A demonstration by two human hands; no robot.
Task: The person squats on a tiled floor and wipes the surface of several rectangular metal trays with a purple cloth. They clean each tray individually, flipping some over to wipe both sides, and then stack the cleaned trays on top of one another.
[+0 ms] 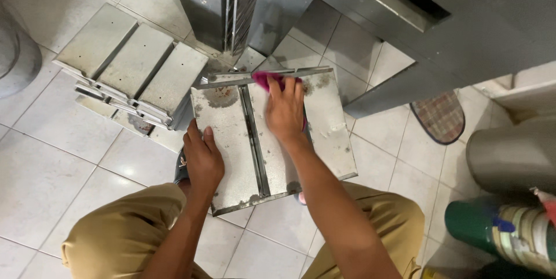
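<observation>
Metal tray [231, 140], three-channelled and stained, rests over tiled floor [52, 157] between the knees. Left hand [202, 160] clamps its near-left edge, fingers curled. Right hand [285, 111] lies flat, pressing a pink cloth [267, 78] at the far rim. Stacked trays [130, 67] lie beyond-left.

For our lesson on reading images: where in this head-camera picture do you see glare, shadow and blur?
Head view: soft glare on the white floor tiles at left; shadow under the grey metal tray near the left hand; the right hand and pink cloth look slightly blurred; edges bend a little.
</observation>
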